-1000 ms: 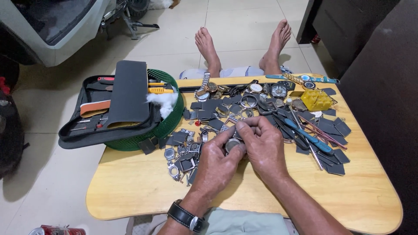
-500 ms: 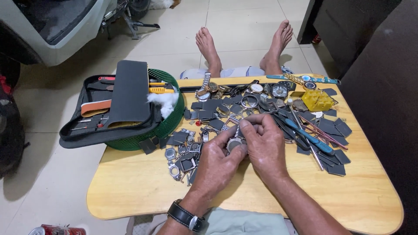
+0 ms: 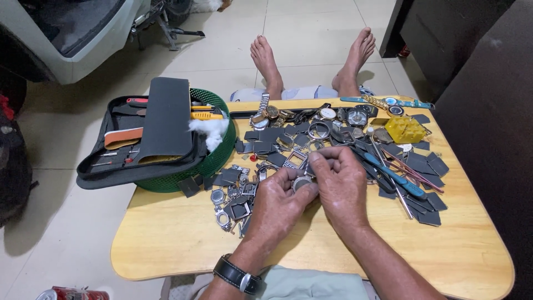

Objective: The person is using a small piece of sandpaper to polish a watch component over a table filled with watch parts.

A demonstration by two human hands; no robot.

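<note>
My left hand (image 3: 277,206) and my right hand (image 3: 341,186) meet over the middle of a low wooden table (image 3: 183,239). Between their fingertips sits a small round metal watch case (image 3: 302,182); both hands pinch it. A black watch is on my left wrist (image 3: 237,275). Around the hands lie several watch parts: square dark cases (image 3: 239,210), metal rings (image 3: 318,130), and dark flat pieces (image 3: 427,203).
A black open tool pouch (image 3: 150,136) rests on a green round basket (image 3: 214,161) at the table's left corner. Wristwatches (image 3: 266,114) line the far edge, beside a yellow block (image 3: 407,129). Blue-handled tools (image 3: 397,179) lie at right. My bare feet (image 3: 266,58) show beyond the table. A red can (image 3: 72,293) stands on the floor.
</note>
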